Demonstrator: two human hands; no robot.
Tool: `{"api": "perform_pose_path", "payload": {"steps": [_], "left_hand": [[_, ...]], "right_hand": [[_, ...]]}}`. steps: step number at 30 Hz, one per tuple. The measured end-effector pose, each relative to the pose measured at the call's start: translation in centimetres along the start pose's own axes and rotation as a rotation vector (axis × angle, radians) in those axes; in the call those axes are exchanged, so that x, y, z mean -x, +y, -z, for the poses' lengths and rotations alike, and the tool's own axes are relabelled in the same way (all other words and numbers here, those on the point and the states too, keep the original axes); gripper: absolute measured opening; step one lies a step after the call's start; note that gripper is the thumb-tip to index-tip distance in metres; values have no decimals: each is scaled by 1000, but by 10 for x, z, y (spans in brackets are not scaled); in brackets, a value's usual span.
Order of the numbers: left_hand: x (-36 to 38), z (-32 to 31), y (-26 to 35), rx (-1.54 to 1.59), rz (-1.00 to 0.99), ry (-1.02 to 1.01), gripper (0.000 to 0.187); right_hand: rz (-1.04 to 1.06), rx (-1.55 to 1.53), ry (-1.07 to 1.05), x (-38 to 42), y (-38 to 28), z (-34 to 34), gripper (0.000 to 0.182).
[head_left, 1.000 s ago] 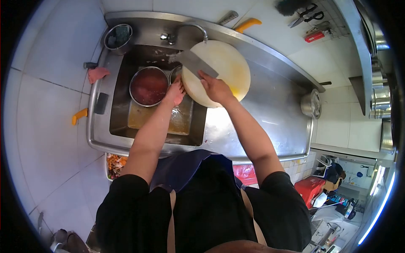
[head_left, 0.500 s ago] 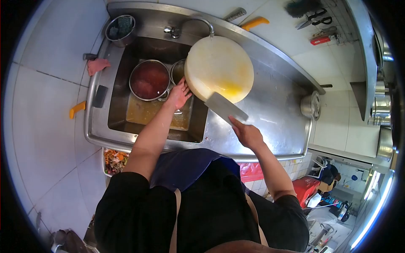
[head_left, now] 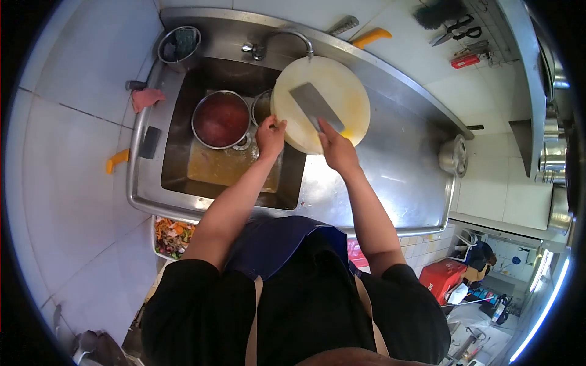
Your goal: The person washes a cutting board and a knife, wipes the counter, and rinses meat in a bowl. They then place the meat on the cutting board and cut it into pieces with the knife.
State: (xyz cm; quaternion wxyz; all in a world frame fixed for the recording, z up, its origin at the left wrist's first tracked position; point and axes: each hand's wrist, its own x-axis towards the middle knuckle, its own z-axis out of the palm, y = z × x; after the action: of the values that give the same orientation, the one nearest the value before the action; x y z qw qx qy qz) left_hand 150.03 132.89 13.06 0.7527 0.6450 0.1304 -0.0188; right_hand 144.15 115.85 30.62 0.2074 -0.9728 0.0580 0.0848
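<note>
A thick round cutting board (head_left: pixel 293 82) lies at the sink's right edge, under the faucet. My right hand (head_left: pixel 337 149) grips a cleaver (head_left: pixel 314 105), its broad blade flat over the board's middle. A small yellow smear (head_left: pixel 347 133) shows on the board beside the blade's lower corner. My left hand (head_left: pixel 270 137) is at the board's left edge with its fingers curled together; whether they pinch the rim or something small is not visible. A pot of reddish liquid (head_left: pixel 221 120) stands in the sink, with a second vessel (head_left: pixel 261 108) partly hidden by the board.
The steel sink (head_left: pixel 174 140) holds murky water. A metal container (head_left: pixel 179 49) stands at its back left corner, and a pink cloth (head_left: pixel 148 99) hangs on its left rim. A lidded pot (head_left: pixel 453 155) is at the counter's right end. Food scraps fill a bin (head_left: pixel 173 236) below.
The cleaver has moved up and onto the board's middle, and the yellow smear there has shrunk. My left hand, spread over the sink before, has moved right to the board's edge and closed.
</note>
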Motion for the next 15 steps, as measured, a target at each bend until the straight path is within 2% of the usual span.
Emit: {"api": "perform_pose_path", "payload": {"steps": [2,3,7,9,10,12,13,15], "left_hand": [[-17,-2,9,-435,-71,89,30],[-22,-4,17,-409,-128,160,26],[-76,7,14,-442,-135,83,22],[-115,2,8,-110,-39,107,17],[-127,-5,10,-100,-43,111,17],[-142,-17,11,14,16,63,18],[-143,-18,11,151,95,-63,23],[-135,-19,23,183,137,-62,23]], "right_hand": [[-50,13,34,30,33,9,48],[-84,31,37,48,48,17,48],[-229,175,-67,110,103,51,48],[-271,203,-128,123,107,69,48],[-313,229,-193,125,111,78,48],[-226,262,-208,116,130,72,49],[-134,253,-215,105,130,66,49],[1,247,-211,71,114,51,48]]}}
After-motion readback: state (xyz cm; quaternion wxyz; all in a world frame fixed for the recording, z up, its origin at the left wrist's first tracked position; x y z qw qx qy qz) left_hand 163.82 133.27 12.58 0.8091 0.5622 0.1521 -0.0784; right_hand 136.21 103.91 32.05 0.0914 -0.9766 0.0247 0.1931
